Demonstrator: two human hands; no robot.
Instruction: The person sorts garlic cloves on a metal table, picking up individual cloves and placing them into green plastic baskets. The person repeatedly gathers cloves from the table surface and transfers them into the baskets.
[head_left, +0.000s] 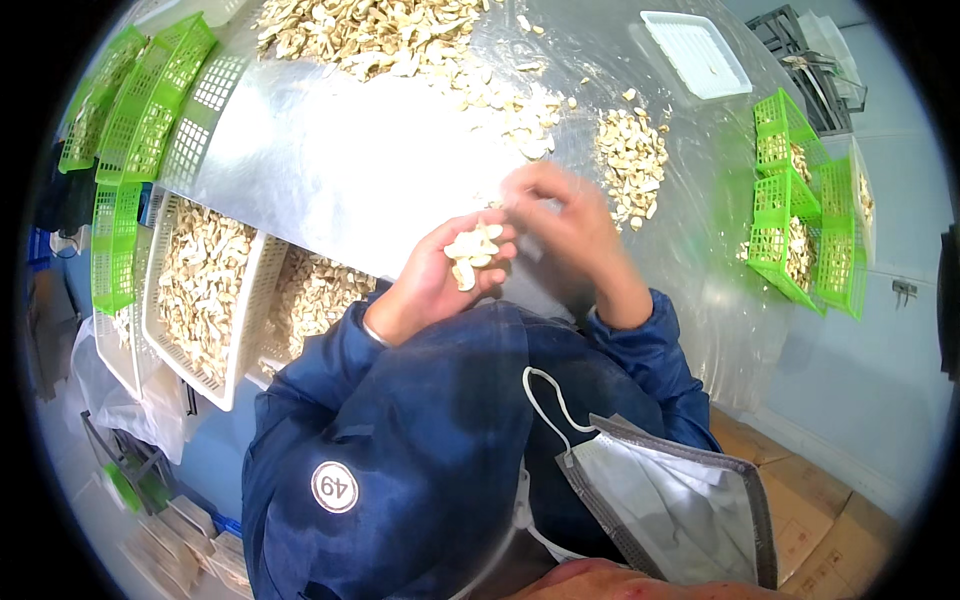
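Note:
My left hand (439, 277) is turned palm up above the metal table (322, 150), fingers curled under several pale dried slices (474, 253) that look like mushroom. Just beyond its fingertips, my right hand (566, 214) is blurred, with thumb and fingers bent towards each other. Whether a slice is between them is not clear. Past my hands, a loose trail of slices (525, 124) runs back to a large heap (382, 34). A smaller pile (632, 161) lies to the right of my right hand.
White plastic baskets of slices (202, 292) stand at the left, against the table edge. Green plastic baskets (154, 97) are at the far left, and more green baskets (784, 225) sit at the right edge. A white tray (697, 56) rests at the back right. A face mask (667, 487) hangs below me.

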